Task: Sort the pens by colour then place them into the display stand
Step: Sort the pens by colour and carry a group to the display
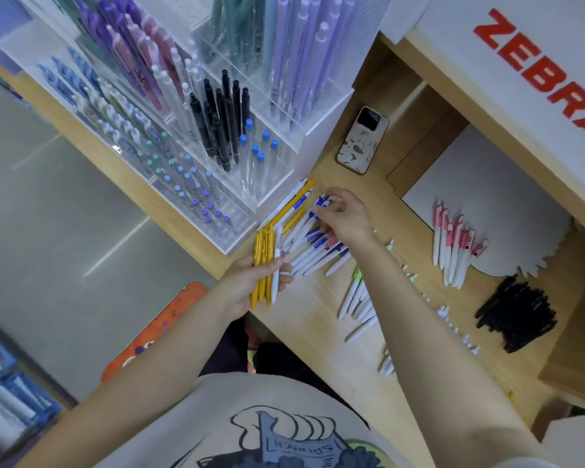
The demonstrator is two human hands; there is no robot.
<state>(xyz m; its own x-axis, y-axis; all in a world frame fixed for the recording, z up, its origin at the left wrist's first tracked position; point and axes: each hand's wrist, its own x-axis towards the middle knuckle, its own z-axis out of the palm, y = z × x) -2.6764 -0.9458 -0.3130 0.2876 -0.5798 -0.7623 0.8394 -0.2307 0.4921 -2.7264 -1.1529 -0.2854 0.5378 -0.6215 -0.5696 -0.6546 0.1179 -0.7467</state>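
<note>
Worktop [321,319]: light wood grain, running diagonally through the view, edge clean. Floor [48,204] to its left: grey, glossy, carrying pale streaks of reflected overhead light. A raised wooden shelf unit [429,106] stands at the worktop's far right, with an open recess beneath it. A white panel [520,72] above bears red "ZEBRA" lettering. Blurred blue stock [4,393] sits at lower left. An orange patterned object [156,329] lies near the floor.

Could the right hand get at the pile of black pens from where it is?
Probably yes. The black pens lie in the open on the wooden counter, uncovered. The right hand is now pinching a blue-and-white pen, so it would need to release that first.
</note>
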